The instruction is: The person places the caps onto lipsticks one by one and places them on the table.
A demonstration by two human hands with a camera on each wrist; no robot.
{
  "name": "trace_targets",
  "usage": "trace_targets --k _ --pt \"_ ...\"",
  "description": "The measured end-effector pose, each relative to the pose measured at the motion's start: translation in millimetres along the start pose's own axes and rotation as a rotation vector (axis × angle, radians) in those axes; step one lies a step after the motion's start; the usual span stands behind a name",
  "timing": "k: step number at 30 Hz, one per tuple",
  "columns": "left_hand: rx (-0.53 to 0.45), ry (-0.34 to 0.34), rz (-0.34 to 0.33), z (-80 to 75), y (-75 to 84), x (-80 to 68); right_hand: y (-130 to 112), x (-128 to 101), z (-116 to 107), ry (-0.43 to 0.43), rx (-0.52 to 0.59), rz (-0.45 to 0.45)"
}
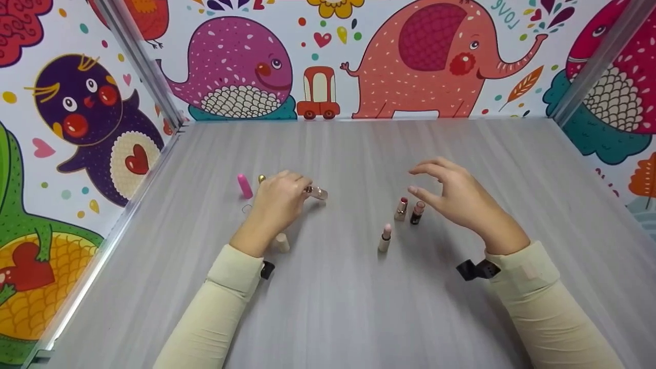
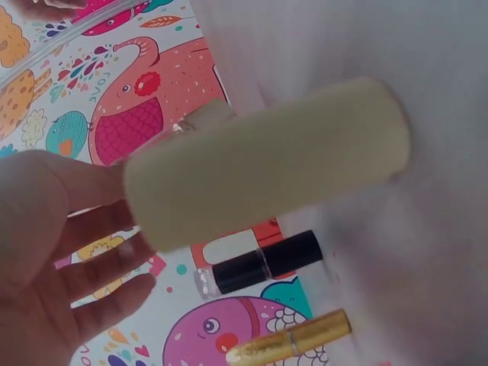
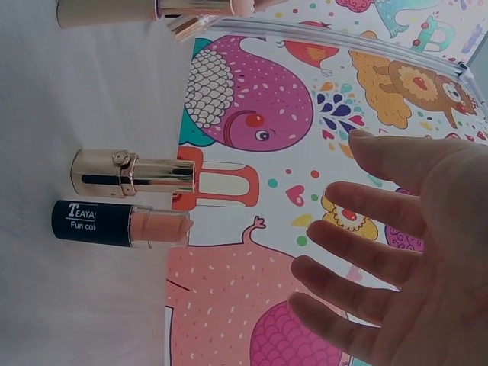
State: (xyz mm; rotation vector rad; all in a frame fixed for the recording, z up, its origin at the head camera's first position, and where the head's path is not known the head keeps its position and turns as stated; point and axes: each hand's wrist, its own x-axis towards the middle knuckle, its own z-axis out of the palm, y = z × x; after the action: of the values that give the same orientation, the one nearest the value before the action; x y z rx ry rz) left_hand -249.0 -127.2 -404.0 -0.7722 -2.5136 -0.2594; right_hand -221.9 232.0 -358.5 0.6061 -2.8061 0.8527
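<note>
On the grey wood-grain table (image 1: 359, 307), the left hand (image 1: 277, 202) curls its fingers down around a small clear-capped tube (image 1: 318, 192), pinching it at the far left. A pink cap (image 1: 244, 185) lies just left of that hand and a cream cylindrical cap (image 1: 281, 242) stands near its wrist. The right hand (image 1: 456, 197) hovers with fingers spread and holds nothing, just right of two upright uncapped lipsticks: a shiny gold-cased one (image 1: 401, 208) and a black-cased one (image 1: 417, 212). A pale pink lipstick (image 1: 385, 238) stands nearer.
</note>
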Motion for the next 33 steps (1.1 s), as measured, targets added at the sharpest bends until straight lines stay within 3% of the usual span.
trace_targets --k 8,15,24,33 --pt "0.04 0.035 -0.057 1.7 -12.4 -2.2 0.3 0.3 1.2 0.02 -0.008 -0.033" --pt "0.101 0.016 -0.07 6.8 -13.8 0.8 3.6 0.9 -0.1 0.014 -0.021 -0.004" --pt "0.091 0.014 -0.061 13.7 -14.1 6.7 14.5 2.4 -0.3 -0.113 -0.114 0.092" --pt "0.111 0.024 -0.069 15.8 -19.7 8.1 16.1 3.0 -0.2 -0.117 -0.119 0.076"
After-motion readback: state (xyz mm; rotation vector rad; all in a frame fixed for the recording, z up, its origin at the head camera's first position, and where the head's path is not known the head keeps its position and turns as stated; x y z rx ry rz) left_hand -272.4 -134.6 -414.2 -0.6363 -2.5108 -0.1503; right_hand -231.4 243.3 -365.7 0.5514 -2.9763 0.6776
